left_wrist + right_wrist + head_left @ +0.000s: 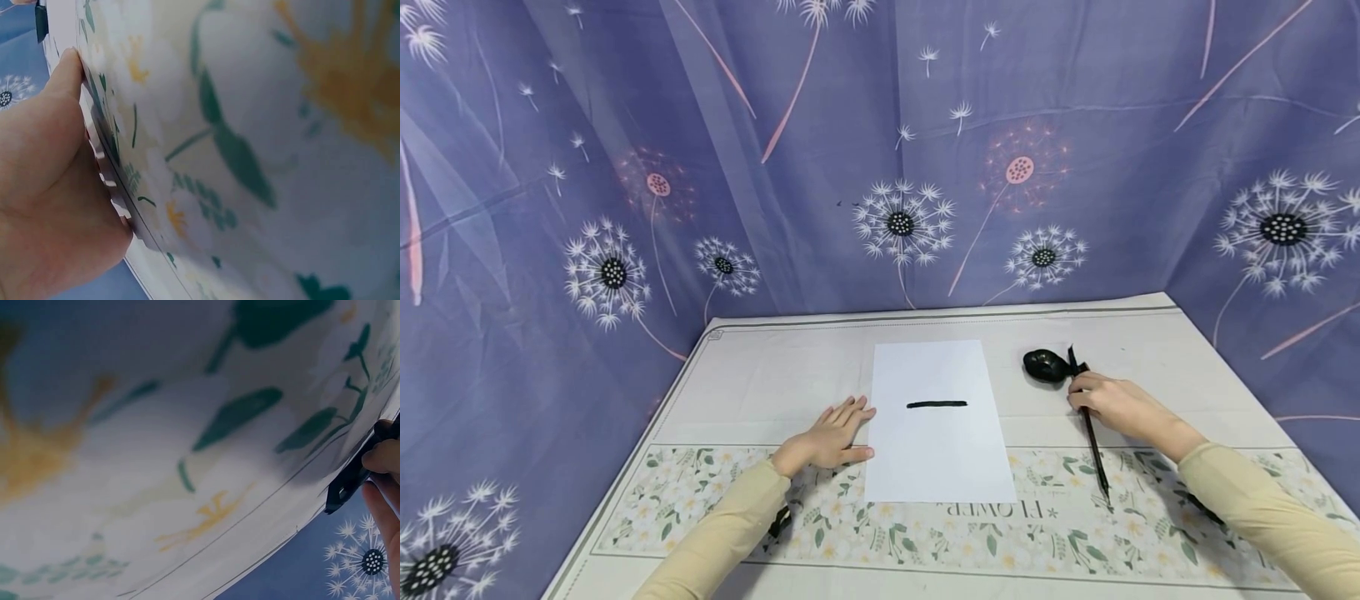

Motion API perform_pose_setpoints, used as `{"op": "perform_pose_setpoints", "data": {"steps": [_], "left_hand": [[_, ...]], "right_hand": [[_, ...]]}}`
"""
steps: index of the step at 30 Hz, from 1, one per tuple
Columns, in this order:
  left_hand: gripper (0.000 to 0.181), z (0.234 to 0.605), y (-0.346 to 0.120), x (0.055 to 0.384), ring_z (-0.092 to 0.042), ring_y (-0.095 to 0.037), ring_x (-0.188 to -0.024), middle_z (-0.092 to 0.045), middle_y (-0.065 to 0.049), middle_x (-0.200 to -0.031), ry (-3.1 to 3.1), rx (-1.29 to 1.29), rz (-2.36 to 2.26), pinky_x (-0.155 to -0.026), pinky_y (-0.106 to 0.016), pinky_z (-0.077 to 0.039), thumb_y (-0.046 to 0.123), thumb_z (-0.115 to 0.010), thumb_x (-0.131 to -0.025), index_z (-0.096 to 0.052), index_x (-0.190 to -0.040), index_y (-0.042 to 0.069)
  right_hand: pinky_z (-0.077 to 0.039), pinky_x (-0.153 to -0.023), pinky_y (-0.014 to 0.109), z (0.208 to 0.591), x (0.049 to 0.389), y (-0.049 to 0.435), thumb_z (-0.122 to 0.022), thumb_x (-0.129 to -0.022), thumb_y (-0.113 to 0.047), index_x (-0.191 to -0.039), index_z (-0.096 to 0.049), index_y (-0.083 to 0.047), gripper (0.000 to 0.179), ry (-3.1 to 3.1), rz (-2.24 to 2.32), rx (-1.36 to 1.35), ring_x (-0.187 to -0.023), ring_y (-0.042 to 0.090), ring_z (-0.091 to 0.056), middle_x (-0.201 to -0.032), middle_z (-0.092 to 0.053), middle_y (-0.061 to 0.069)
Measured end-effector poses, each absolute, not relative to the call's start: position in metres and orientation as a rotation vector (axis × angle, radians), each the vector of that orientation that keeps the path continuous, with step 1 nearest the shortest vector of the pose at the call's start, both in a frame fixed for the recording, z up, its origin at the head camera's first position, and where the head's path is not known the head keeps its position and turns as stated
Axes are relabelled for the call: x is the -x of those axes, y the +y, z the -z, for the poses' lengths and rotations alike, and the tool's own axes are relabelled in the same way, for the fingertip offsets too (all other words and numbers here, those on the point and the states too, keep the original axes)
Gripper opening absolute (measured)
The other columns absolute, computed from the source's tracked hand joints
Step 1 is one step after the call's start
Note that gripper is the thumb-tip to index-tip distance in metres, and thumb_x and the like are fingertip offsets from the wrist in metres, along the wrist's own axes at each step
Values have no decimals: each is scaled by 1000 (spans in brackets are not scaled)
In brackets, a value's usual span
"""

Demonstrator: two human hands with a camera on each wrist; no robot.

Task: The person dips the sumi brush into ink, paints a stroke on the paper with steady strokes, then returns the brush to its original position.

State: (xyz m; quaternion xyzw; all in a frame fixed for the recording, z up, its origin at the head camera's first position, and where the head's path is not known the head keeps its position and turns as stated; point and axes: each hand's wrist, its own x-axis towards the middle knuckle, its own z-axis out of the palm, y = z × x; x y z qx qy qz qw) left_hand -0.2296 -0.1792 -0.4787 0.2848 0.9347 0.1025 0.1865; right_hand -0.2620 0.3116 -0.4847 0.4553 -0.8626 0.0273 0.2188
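Observation:
A white sheet of paper (pixel 936 421) lies in the middle of the table, with one black horizontal brush stroke (pixel 937 405) across it. My left hand (pixel 831 437) lies flat, fingers straight, on the tablecloth at the sheet's left edge; in the left wrist view the left hand (pixel 44 187) presses against the cloth. My right hand (pixel 1108 402) grips a long black brush (pixel 1090 429), whose top end reaches a small black ink dish (pixel 1045 365). In the right wrist view the fingers (pixel 382 456) pinch the brush (pixel 350 481).
A white tablecloth (pixel 1150 500) with a floral band and the word FLOWER covers the table. Purple fabric (pixel 880 150) printed with dandelions hangs close behind and at both sides. Bare cloth lies on the far half of the table (pixel 775 367).

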Motion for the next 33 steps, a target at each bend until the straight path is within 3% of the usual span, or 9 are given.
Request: {"op": "perform_pose_setpoints", "data": {"steps": [16,25,33], "left_hand": [[71,470,-177,231,-3,-35,-151,-6,-16,-163,2595,-779,-367,-120,-59,-9,48,-48,-99,-20,-153,12],[72,472,-180,234,-6,-38,-150,-10,-19,-162,2589,-791,-441,-119,-61,-9,47,-52,-97,-24,-152,9],[63,470,-186,237,-13,-42,-148,-15,-22,-160,2565,-811,-611,-116,-61,-20,36,-57,-97,-34,-148,7]], "right_hand": [[-56,-62,32,476,255,311,-71,-72,13,-83,-72,-14,30,-2559,-104,-1140,-87,23,-65,-96,-66,6],[-52,-56,25,474,255,308,-72,-75,10,-90,-70,-12,27,-2589,-218,-1081,-75,18,-64,-93,-66,4],[-54,-59,23,465,261,303,-71,-76,10,-99,-70,-4,27,-2561,-406,-1048,-73,15,-65,-93,-70,7]]}}
